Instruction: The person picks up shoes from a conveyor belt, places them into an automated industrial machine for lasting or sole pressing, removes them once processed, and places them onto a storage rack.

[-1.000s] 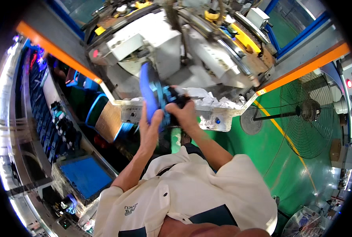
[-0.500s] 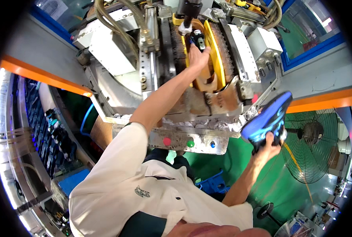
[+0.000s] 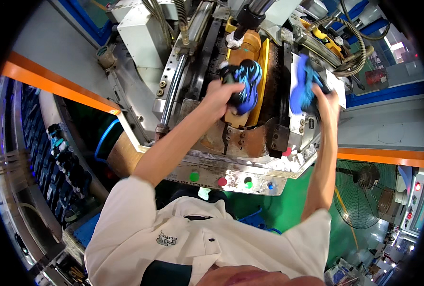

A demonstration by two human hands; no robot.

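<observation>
Gripping a black-and-blue athletic shoe (image 3: 251, 77) in the left hand (image 3: 220, 97) at upper centre and a blurred blue shoe (image 3: 299, 95) in the right hand (image 3: 327, 103) at upper right; probably light, flexible above, stiffer underneath, best clasped around the middle.

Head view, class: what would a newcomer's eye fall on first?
First, the blue and black shoe in the left hand, over the machine near its yellow strip. Next, the blurred blue shoe in the right hand, farther right. The bright orange bar crossing the left side also stands out.
</observation>
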